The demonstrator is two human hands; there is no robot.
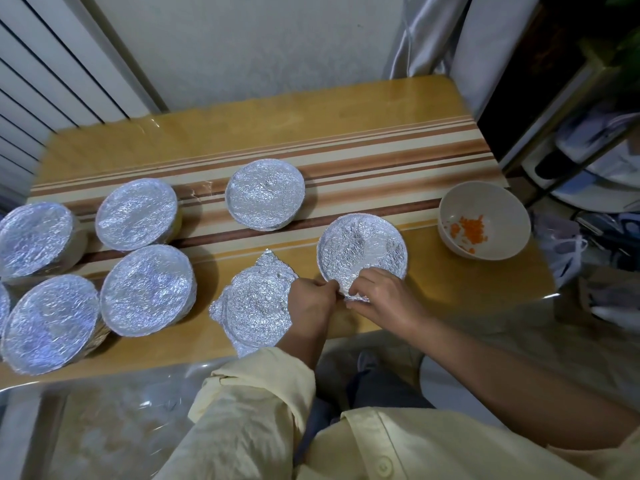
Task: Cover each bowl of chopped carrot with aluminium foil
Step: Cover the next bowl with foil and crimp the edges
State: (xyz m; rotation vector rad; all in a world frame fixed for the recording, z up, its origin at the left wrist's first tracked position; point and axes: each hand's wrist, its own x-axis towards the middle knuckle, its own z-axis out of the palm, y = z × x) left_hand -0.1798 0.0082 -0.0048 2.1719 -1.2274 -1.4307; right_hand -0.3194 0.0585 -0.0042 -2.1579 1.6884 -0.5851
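The foil-covered bowl (362,247) sits right of centre on the worktop (450,296). The left hand (311,296) and right hand (384,299) each pinch its foil edge (356,298) at the near rim. An uncovered carrot bowl (485,220) stands to the right, wrapped bowls (147,292) to the left.

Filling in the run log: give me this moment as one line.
left hand: pinches foil rim of crinkled silver foil-covered bowl | right hand: pinches same rim | white bowl of chopped orange carrot: uncovered

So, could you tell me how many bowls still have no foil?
1: the white bowl with carrot, at the right end of the table. More could lie outside the frame.
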